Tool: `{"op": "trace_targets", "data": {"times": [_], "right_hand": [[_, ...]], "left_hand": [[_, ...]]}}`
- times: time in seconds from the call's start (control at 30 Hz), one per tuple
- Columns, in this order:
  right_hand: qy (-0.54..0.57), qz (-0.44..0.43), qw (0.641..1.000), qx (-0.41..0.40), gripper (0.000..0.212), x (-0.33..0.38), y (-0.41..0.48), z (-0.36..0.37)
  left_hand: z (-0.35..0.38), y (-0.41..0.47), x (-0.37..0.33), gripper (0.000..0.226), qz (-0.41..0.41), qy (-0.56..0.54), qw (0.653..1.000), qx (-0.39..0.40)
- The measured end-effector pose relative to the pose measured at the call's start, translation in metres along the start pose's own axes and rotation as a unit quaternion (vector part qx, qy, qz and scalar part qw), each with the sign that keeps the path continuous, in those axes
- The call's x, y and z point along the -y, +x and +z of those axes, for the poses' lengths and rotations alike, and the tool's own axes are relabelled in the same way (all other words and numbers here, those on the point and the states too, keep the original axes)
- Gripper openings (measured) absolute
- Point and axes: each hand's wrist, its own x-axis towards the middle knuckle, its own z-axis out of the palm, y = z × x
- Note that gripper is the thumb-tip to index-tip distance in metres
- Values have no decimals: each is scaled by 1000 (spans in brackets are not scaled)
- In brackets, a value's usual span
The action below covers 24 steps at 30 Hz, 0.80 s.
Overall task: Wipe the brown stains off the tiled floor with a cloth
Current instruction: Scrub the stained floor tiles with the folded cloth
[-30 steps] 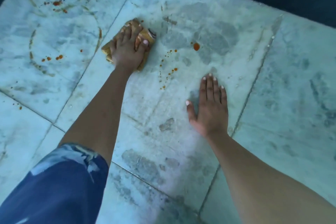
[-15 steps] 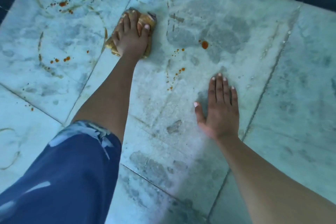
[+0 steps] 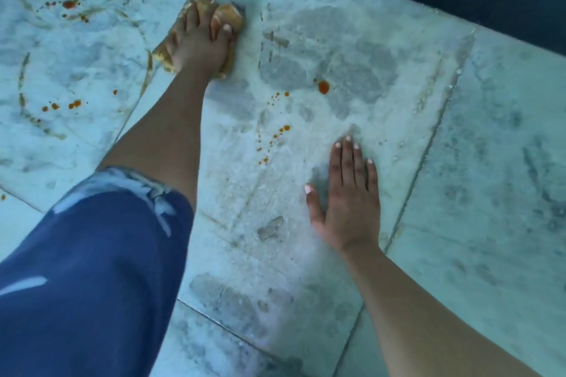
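Left hand (image 3: 199,46) clutches the bunched tan cloth (image 3: 231,17) against the tiled floor (image 3: 337,24), right at a grout line. Its curled fingers hide most of the cloth, so only blurred lumps between them and an edge by the wrist show. Right hand (image 3: 346,202) lies flat on the tile, fingers straight, holding nothing. Brown stains (image 3: 323,86) dot the tile between the hands and left of the cloth. A blue sleeve (image 3: 92,269), cut off by the frame, covers the lower left floor.
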Motion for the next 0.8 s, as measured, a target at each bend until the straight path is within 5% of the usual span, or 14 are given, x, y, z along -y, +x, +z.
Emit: {"op": "trace_targets", "data": {"times": [0.23,0.43,0.5,0.67,0.8], "right_hand": [[9,4,1000,0,77,1,0,0],[9,0,1000,8,78,0,0,-1],[12,1,1000,12,77,0,0,-1],[12,4,1000,11,77,1,-1,-1],[17,1,1000,7,77,1,-1,-1]], "left_hand": [[17,-68,12,67,279,55,958,44],[3,-7,11,58,72,29,997,4],[5,17,-19,57,61,25,998,21],[30,-15,-75,60,237,39,969,58],[28,-51,-30,65,386,46,920,49]]}}
